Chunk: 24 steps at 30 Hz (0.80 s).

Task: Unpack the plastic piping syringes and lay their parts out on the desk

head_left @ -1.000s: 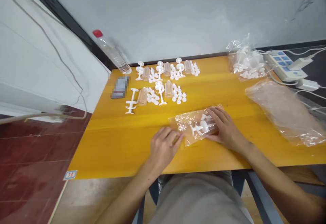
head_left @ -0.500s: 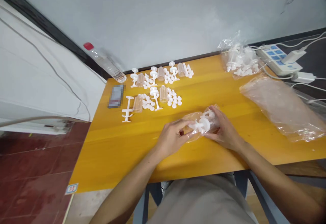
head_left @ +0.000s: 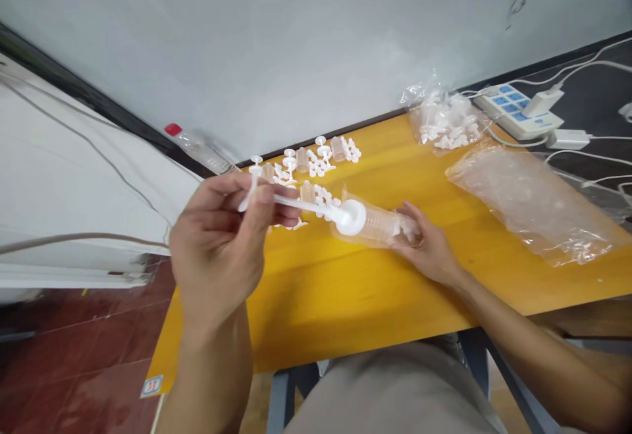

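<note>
My left hand (head_left: 220,246) is raised above the yellow table (head_left: 345,282) and pinches the end of a white plunger (head_left: 316,210), whose round disc sits at the mouth of a small clear bag. My right hand (head_left: 427,246) grips that clear bag (head_left: 382,226) low over the table; a transparent barrel shows inside it. Behind the hands lie rows of white plungers, clear cups and small white caps (head_left: 316,164).
A bag of white parts (head_left: 444,124) and a larger clear bag (head_left: 528,200) lie at the right. A power strip (head_left: 521,108) with plugs and cables sits beyond them. A clear bottle with a red cap (head_left: 197,147) lies at the back left. Red floor shows left.
My left hand has risen from the table and drawn the white plunger out of the small bag. My right hand has lifted the bag's open end. The view has tilted.
</note>
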Available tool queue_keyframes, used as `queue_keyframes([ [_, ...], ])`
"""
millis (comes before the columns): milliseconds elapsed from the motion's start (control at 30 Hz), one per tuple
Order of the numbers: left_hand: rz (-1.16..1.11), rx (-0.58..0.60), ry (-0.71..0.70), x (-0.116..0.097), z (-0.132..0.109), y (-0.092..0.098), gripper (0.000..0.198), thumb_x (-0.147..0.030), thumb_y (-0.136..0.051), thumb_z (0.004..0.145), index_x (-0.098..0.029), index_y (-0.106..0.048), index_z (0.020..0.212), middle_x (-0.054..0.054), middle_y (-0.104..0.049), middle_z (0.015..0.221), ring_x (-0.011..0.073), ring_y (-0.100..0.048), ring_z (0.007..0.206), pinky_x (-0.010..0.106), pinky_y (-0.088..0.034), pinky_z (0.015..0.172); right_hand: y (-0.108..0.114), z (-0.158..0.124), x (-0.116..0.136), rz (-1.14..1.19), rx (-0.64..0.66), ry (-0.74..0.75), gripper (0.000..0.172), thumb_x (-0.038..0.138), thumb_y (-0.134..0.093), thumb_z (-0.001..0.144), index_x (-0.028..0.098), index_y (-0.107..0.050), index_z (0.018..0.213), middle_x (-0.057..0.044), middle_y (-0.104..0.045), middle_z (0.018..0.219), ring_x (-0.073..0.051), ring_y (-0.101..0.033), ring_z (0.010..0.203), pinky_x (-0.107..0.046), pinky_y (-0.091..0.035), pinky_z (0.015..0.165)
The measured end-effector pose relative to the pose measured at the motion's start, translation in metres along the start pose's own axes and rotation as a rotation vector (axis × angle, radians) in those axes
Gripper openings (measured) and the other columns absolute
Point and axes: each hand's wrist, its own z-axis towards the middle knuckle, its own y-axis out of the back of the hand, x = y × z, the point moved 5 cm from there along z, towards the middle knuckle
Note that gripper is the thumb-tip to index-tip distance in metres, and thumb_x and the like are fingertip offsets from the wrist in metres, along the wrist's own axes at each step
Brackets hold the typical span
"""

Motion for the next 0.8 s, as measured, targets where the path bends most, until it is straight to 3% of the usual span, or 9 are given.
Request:
queue_keyframes([
  [233, -0.058, -0.355, -0.094, 0.017, 0.002, 0.064, 0.028, -0.045, -0.081, 0.086, -0.022, -0.065, 0.084, -0.007, -0.072, 0.066, 0.01, -0.061, 0.048, 0.025, -0.056, 0.047, 0.016, 0.002, -0.005, -0.339, -0.033, 0.126, 0.06, 0.048, -0.067, 0.095, 0.024, -0.052, 0.147, -0.015, -0.06, 0.145, -0.034, -0.057, 0.136, -0.057, -0.048, 0.114],
  [300, -0.081, -0.399, -0.025, 0.032, 0.0, 0.082, 0.027, -0.042, -0.08, 0.087, -0.022, -0.063, 0.079, -0.008, -0.072, 0.065, 0.0087, -0.06, 0.049, 0.023, -0.055, 0.048, 0.026, 0.001, -0.009, -0.459, -0.032, 0.19, 0.061, 0.05, -0.068, 0.093, 0.023, -0.054, 0.146, -0.016, -0.059, 0.146, -0.036, -0.053, 0.14, -0.059, -0.044, 0.116],
  [400, -0.16, -0.439, 0.154, 0.062, -0.012, 0.096, 0.026, -0.037, -0.082, 0.084, -0.021, -0.063, 0.078, -0.007, -0.072, 0.064, 0.009, -0.06, 0.052, 0.022, -0.055, 0.051, 0.038, -0.001, -0.003, -0.643, 0.006, 0.246, 0.081, 0.064, -0.072, 0.085, 0.02, -0.05, 0.149, -0.02, -0.054, 0.149, -0.047, -0.042, 0.146, -0.073, -0.03, 0.118],
  [467, -0.242, -0.47, 0.233, 0.081, -0.027, 0.094, 0.032, -0.038, -0.087, 0.078, -0.018, -0.062, 0.076, -0.005, -0.071, 0.063, 0.0081, -0.059, 0.05, 0.02, -0.054, 0.051, 0.041, -0.003, 0.019, -0.663, 0.008, 0.273, 0.092, 0.072, -0.071, 0.081, 0.018, -0.046, 0.152, -0.023, -0.05, 0.153, -0.05, -0.037, 0.148, -0.077, -0.024, 0.117],
  [500, -0.289, -0.464, 0.279, 0.09, -0.035, 0.088, 0.035, -0.04, -0.089, 0.075, -0.017, -0.062, 0.076, -0.003, -0.072, 0.064, 0.0075, -0.06, 0.05, 0.019, -0.054, 0.052, 0.04, -0.004, 0.034, -0.615, 0.001, 0.28, 0.09, 0.072, -0.069, 0.084, 0.018, -0.046, 0.152, -0.023, -0.05, 0.152, -0.048, -0.04, 0.146, -0.074, -0.027, 0.117],
  [567, -0.387, -0.423, 0.396, 0.105, -0.054, 0.071, 0.04, -0.045, -0.091, 0.073, -0.016, -0.064, 0.08, -0.001, -0.074, 0.07, 0.0072, -0.064, 0.053, 0.016, -0.054, 0.054, 0.028, -0.005, 0.066, -0.42, -0.009, 0.261, 0.065, 0.062, -0.061, 0.094, 0.019, -0.054, 0.143, -0.019, -0.061, 0.141, -0.036, -0.058, 0.132, -0.055, -0.046, 0.11],
  [633, -0.458, -0.367, 0.503, 0.116, -0.076, 0.052, 0.043, -0.05, -0.09, 0.073, -0.017, -0.065, 0.085, 0.0, -0.075, 0.073, 0.0081, -0.066, 0.054, 0.017, -0.054, 0.055, 0.005, -0.002, 0.09, -0.194, 0.025, 0.175, 0.039, 0.052, -0.049, 0.104, 0.02, -0.068, 0.11, -0.01, -0.072, 0.103, -0.022, -0.07, 0.092, -0.035, -0.056, 0.082],
  [700, -0.452, -0.287, 0.548, 0.119, -0.094, 0.037, 0.04, -0.051, -0.086, 0.079, -0.018, -0.066, 0.087, 0.001, -0.077, 0.079, 0.0104, -0.071, 0.062, 0.019, -0.057, 0.062, -0.021, 0.003, 0.098, -0.042, 0.075, 0.031, 0.055, 0.054, -0.04, 0.107, 0.019, -0.056, 0.067, -0.002, -0.056, 0.061, -0.013, -0.054, 0.055, -0.026, -0.043, 0.055],
  [800, -0.345, -0.084, 0.503, 0.115, -0.108, 0.027, 0.025, -0.04, -0.08, 0.089, -0.02, -0.07, 0.099, 0.007, -0.079, 0.108, 0.016, -0.076, 0.095, 0.024, -0.06, 0.086, -0.048, 0.015, 0.09, 0.013, 0.116, -0.188, 0.068, 0.065, -0.038, 0.103, 0.021, -0.027, 0.053, 0.002, -0.028, 0.047, -0.009, -0.029, 0.044, -0.028, -0.024, 0.046],
])
